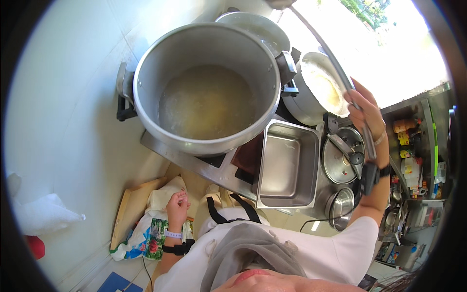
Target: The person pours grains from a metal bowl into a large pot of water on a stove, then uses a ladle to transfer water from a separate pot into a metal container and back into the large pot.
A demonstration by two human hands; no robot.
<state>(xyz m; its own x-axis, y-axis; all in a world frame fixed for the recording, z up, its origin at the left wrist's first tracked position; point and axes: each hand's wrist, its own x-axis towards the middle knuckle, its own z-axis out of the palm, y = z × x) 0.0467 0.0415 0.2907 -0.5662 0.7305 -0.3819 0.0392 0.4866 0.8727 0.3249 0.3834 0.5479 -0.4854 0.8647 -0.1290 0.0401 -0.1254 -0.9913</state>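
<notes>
My right hand grips the long metal handle of a ladle-like utensil, held up at the right. The utensil's head is cut off by the top edge, so its shape cannot be told. Below and left of that hand sits a pot of pale, foamy liquid. A big, deep aluminium pot with black side handles stands before me, cloudy yellowish liquid in its bottom. My left hand hangs low by my side, fingers loosely curled, with nothing visible in it.
Behind the big pot stands another pot of liquid. A rectangular steel pan, a pressure-cooker lid and steel bowls line the counter's right. Shelves with bottles are further right; bags lie on the floor at left.
</notes>
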